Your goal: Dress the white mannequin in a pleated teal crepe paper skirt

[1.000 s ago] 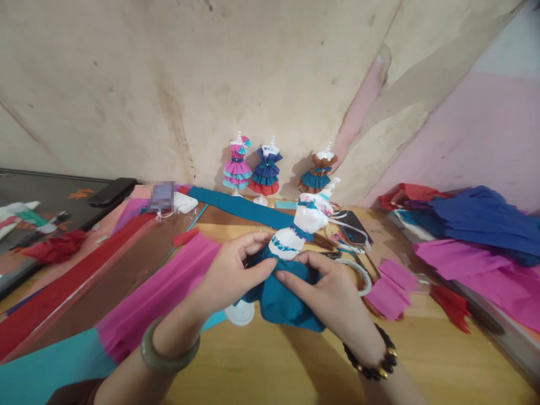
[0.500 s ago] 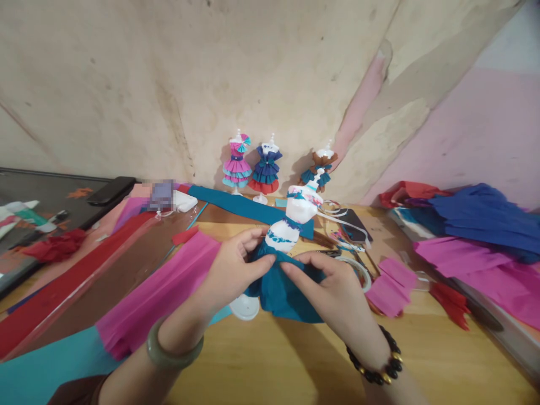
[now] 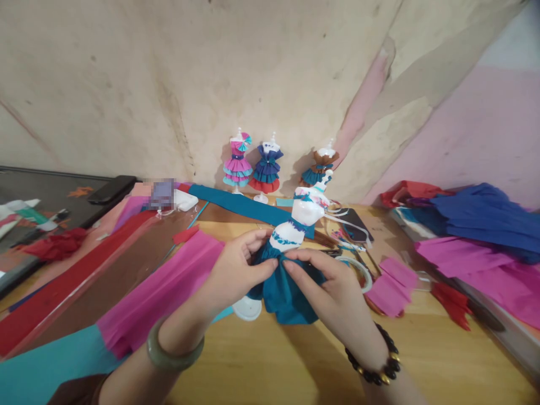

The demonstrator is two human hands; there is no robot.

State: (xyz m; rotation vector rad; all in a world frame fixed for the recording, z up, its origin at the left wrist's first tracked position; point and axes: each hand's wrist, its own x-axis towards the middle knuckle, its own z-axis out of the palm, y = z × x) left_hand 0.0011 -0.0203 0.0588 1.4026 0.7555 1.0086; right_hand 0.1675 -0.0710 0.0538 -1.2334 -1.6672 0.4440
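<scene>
A small white dress form [image 3: 307,212] leans to the right, with teal scraps stuck on its chest, waist and hips. Gathered teal crepe paper [image 3: 291,295] hangs around its lower part like a skirt. My left hand [image 3: 240,267] is closed, thumb in front, pinching the gathered top edge at the left and steadying the form. At the right, my right hand [image 3: 333,284] pinches the same edge between thumb and fingers. Both thumb tips nearly meet at the front. The form's round white base [image 3: 247,308] shows below my left hand.
Three dressed mini forms, one in a pink dress [image 3: 237,166], stand by the wall. A teal strip [image 3: 240,205] and pink crepe paper [image 3: 164,292] lie to the left. Right are a tape roll [image 3: 366,275], a phone [image 3: 356,225] and a blue paper pile [image 3: 489,219].
The dress form has shifted slightly right and tilted a little more. My fingers have drawn closer together at the skirt's top edge, bunching the teal paper.
</scene>
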